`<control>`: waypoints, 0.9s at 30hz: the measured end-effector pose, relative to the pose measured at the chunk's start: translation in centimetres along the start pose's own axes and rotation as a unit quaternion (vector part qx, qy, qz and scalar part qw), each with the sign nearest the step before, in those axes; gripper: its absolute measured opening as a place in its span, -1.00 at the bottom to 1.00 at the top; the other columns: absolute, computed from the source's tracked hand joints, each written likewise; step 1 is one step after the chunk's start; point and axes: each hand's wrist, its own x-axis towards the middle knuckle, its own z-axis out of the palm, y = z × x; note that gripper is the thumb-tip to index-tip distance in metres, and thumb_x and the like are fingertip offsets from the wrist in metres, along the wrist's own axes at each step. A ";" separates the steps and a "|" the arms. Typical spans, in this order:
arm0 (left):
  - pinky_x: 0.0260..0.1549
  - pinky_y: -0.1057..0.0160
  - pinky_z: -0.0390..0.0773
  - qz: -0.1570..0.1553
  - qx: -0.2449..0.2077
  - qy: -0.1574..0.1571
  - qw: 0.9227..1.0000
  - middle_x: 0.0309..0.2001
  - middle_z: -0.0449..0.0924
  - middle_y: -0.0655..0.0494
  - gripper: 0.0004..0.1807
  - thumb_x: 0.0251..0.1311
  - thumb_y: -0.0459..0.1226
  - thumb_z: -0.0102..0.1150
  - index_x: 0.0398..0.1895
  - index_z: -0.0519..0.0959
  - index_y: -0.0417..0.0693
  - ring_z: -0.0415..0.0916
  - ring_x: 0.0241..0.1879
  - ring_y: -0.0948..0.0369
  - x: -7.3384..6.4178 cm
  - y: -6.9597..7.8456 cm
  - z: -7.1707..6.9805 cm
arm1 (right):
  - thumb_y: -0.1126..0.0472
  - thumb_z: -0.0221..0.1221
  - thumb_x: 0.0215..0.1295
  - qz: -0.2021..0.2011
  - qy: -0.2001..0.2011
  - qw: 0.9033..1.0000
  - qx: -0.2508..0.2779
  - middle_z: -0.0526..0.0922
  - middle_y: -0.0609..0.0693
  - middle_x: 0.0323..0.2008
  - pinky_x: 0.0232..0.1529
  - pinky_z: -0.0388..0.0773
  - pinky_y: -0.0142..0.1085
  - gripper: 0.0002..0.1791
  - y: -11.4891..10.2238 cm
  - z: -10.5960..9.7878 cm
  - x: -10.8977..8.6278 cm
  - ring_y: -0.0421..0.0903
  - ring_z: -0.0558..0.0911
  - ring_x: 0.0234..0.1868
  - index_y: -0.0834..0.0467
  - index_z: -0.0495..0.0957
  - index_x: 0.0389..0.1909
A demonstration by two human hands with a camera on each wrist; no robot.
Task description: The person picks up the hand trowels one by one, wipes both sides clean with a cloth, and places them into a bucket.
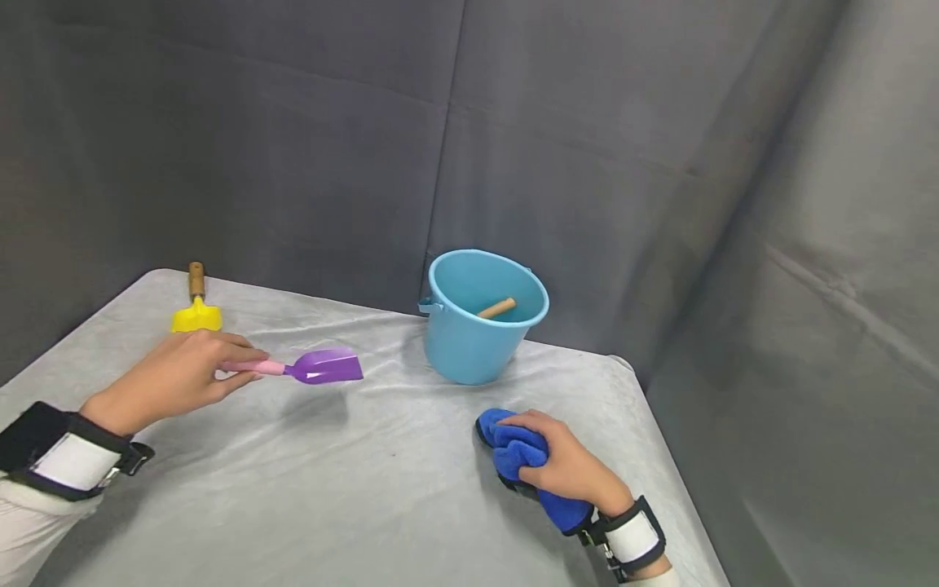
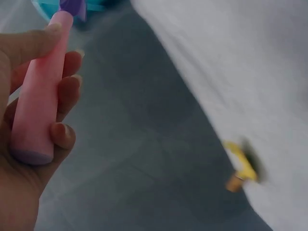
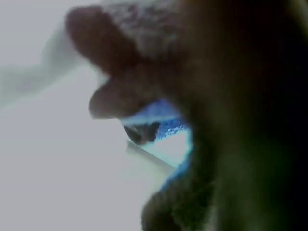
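Note:
My left hand (image 1: 187, 375) grips the pink handle of a small purple hand shovel (image 1: 325, 367) above the table, its blade pointing right. In the left wrist view, thumb and fingers wrap around that pink handle (image 2: 41, 91). On the right side of the table, my right hand (image 1: 568, 465) holds a bunched blue cloth (image 1: 521, 456) with dark edging, fingers and thumb curled over it. The right wrist view is dark and blurred; a bit of the blue cloth (image 3: 171, 129) shows between the fingers.
A light blue bucket (image 1: 469, 350) stands at the table's back edge, with a wooden handle (image 1: 498, 308) sticking up inside it. A yellow hand shovel (image 1: 196, 314) with a wooden handle lies at the back left. Grey cloth walls (image 1: 293, 163) border the pale table (image 1: 352, 505).

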 end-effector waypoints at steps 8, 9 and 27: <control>-0.46 0.26 0.58 0.032 -0.025 -0.006 0.999 -0.29 0.79 0.18 -0.69 -0.01 -0.25 0.60 -0.13 0.81 0.00 0.68 -0.42 0.26 5.1 4.1 0.2 | 0.43 0.30 0.03 -0.037 0.061 0.997 0.035 0.62 -0.06 0.19 0.08 0.59 -0.12 -0.28 -3.4 -3.9 1.7 -0.04 0.65 0.10 -0.06 0.53 0.28; -0.45 0.25 0.59 0.034 -0.025 -0.007 0.999 -0.28 0.79 0.18 -0.69 0.00 -0.27 0.59 -0.13 0.81 0.01 0.68 -0.41 0.25 5.5 4.6 0.1 | 0.43 0.29 0.04 -0.043 0.065 0.996 0.036 0.62 -0.04 0.19 0.07 0.60 -0.10 -0.28 -3.9 -4.2 2.0 -0.03 0.65 0.08 -0.05 0.53 0.29; -0.55 0.33 0.38 0.064 -0.059 -0.029 0.996 -0.55 0.61 0.45 -0.79 0.03 -0.38 0.53 -0.45 0.74 0.18 0.45 -0.56 0.43 9.1 9.8 0.2 | 0.48 0.31 0.03 -0.149 0.222 0.963 0.044 0.58 0.02 0.26 0.19 0.52 -0.18 -0.22 -8.4 -3.8 6.8 -0.01 0.60 0.17 0.07 0.48 0.37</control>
